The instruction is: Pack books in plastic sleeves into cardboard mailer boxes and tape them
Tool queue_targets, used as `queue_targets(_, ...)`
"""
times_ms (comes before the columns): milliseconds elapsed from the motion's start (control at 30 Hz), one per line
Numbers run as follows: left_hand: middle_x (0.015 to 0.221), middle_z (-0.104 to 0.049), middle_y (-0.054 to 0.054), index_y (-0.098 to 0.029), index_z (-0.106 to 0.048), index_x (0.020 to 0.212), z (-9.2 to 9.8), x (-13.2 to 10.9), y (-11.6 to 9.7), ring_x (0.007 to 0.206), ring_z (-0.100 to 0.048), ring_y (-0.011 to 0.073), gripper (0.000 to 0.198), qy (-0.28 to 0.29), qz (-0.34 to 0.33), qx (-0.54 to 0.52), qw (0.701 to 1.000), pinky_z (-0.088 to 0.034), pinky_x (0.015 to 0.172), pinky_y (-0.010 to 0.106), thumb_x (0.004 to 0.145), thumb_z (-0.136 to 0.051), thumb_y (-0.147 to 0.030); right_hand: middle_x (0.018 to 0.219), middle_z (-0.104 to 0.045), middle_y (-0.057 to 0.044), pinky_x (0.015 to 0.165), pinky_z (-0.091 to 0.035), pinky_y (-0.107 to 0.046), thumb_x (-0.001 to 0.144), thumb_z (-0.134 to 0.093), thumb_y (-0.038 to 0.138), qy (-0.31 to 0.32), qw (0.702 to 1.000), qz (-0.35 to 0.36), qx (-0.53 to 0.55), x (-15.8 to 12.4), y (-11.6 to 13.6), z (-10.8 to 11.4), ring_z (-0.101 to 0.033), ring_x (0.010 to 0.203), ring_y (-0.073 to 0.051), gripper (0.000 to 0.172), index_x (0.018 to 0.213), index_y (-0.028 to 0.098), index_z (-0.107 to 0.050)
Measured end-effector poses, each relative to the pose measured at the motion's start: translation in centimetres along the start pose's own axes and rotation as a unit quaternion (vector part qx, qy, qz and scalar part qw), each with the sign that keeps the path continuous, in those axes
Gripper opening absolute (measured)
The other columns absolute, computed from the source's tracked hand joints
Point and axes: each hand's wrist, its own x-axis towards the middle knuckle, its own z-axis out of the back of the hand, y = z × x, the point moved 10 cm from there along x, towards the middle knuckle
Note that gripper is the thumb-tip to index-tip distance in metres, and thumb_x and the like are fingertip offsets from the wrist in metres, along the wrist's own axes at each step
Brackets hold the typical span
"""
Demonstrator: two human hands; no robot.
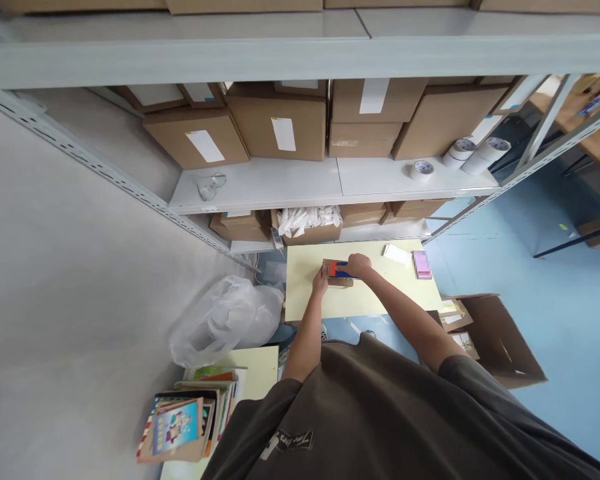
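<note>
A small brown cardboard box sits on the pale yellow table in front of me. My left hand grips its left side. In my right hand is a blue and orange-red tape dispenser, held against the top of the box. The fingers of that hand are wrapped round it, and their tips are partly hidden. Right of my hands lie some white slips and a stack of pink-purple cards.
Behind the table stands a metal shelf with cardboard boxes, glasses and tape rolls. An open carton is on the floor at right. At left are a plastic bag and stacked books.
</note>
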Motion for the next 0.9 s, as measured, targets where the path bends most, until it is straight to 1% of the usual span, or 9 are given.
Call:
queue_targets(133, 0.131, -0.077, 0.013, -0.022, -0.064, 0.148, -1.0, -1.6, -0.6, 0.117, -0.074, 0.0288, 0.068, -0.041, 0.016, 0.056, 0.997, -0.057, 0.095, 0.037, 0.113, -0.018, -0.058, 0.117, -0.077, -0.022, 0.087, -0.057, -0.036, 0.083, -0.07, 0.083, 0.002, 1.0, -0.003, 0.005, -0.7, -2.1, 0.2, -0.074, 0.112, -0.034, 0.077, 0.119, 0.015, -0.076)
queue_targets(233, 0.125, -0.078, 0.016, -0.022, -0.063, 0.149, -3.5, -2.8, -1.7, 0.115, -0.074, 0.0314, 0.067, -0.047, 0.019, 0.117, 0.992, -0.055, 0.096, 0.04, 0.112, -0.021, -0.058, 0.115, -0.078, -0.022, 0.084, -0.057, -0.035, 0.08, -0.072, 0.085, 0.007, 1.0, -0.002, 0.015, -1.2, -5.2, 0.2, -0.075, 0.107, -0.034, 0.079, 0.116, 0.016, -0.077)
queue_targets(300, 0.12, -0.079, 0.017, -0.021, -0.066, 0.146, -5.8, -3.3, -2.7, 0.113, -0.075, 0.0321, 0.066, -0.037, 0.02, 0.145, 0.989, -0.054, 0.096, 0.04, 0.113, -0.019, -0.055, 0.113, -0.078, -0.022, 0.082, -0.057, -0.035, 0.078, -0.072, 0.087, 0.012, 1.0, 0.006, 0.021, -1.7, -8.4, 0.4, -0.076, 0.104, -0.035, 0.079, 0.111, 0.016, -0.079)
queue_targets(400, 0.122, -0.079, 0.018, -0.019, -0.068, 0.142, -8.3, -3.3, -3.8, 0.116, -0.073, 0.032, 0.064, -0.028, 0.019, 0.163, 0.986, -0.053, 0.098, 0.039, 0.114, -0.019, -0.049, 0.108, -0.079, -0.023, 0.081, -0.056, -0.036, 0.078, -0.07, 0.089, 0.002, 1.0, 0.012, 0.007, -2.6, -16.1, 1.2, -0.076, 0.101, -0.036, 0.078, 0.102, 0.015, -0.081)
queue_targets(533, 0.132, -0.075, 0.018, -0.018, -0.071, 0.136, -9.2, -2.4, -4.5, 0.124, -0.07, 0.032, 0.061, -0.013, 0.007, 0.16, 0.987, -0.051, 0.102, 0.038, 0.113, -0.023, -0.047, 0.105, -0.078, -0.024, 0.078, -0.053, -0.036, 0.081, -0.069, 0.087, -0.016, 0.998, -0.059, -0.024, -4.5, -29.6, 2.5, -0.075, 0.1, -0.037, 0.075, 0.094, 0.014, -0.081)
queue_targets(567, 0.132, -0.075, 0.018, -0.019, -0.072, 0.134, -9.2, -2.2, -4.4, 0.124, -0.069, 0.0321, 0.06, -0.01, 0.005, 0.155, 0.988, -0.051, 0.102, 0.037, 0.113, -0.024, -0.048, 0.106, -0.079, -0.023, 0.077, -0.052, -0.035, 0.083, -0.067, 0.086, -0.015, 0.997, -0.072, -0.026, -4.8, -32.0, 2.6, -0.075, 0.099, -0.035, 0.074, 0.094, 0.014, -0.081)
queue_targets(633, 0.129, -0.076, 0.017, -0.02, -0.075, 0.128, -8.6, -1.7, -4.0, 0.122, -0.07, 0.0324, 0.06, -0.013, 0.007, 0.141, 0.99, -0.052, 0.1, 0.037, 0.113, -0.025, -0.05, 0.106, -0.079, -0.022, 0.073, -0.051, -0.034, 0.085, -0.065, 0.085, -0.007, 0.996, -0.086, -0.027, -5.0, -34.7, 2.2, -0.075, 0.095, -0.033, 0.074, 0.094, 0.014, -0.08)
queue_targets(733, 0.118, -0.079, 0.016, -0.019, -0.078, 0.116, -6.7, -1.0, -3.2, 0.115, -0.073, 0.0319, 0.06, -0.023, 0.005, 0.111, 0.994, -0.052, 0.097, 0.036, 0.112, -0.028, -0.052, 0.106, -0.079, -0.02, 0.07, -0.049, -0.032, 0.084, -0.065, 0.086, -0.001, 0.996, -0.088, -0.01, -4.2, -33.8, 1.0, -0.074, 0.093, -0.031, 0.073, 0.095, 0.015, -0.08)
queue_targets(900, 0.105, -0.081, 0.014, -0.017, -0.079, 0.1, -1.4, 1.1, -1.1, 0.109, -0.075, 0.0305, 0.058, -0.03, 0.005, 0.083, 0.996, -0.054, 0.093, 0.034, 0.111, -0.032, -0.05, 0.1, -0.08, -0.017, 0.067, -0.046, -0.03, 0.084, -0.061, 0.09, -0.003, 0.998, -0.055, 0.041, -2.2, -26.0, -1.2, -0.074, 0.09, -0.029, 0.076, 0.091, 0.017, -0.08)
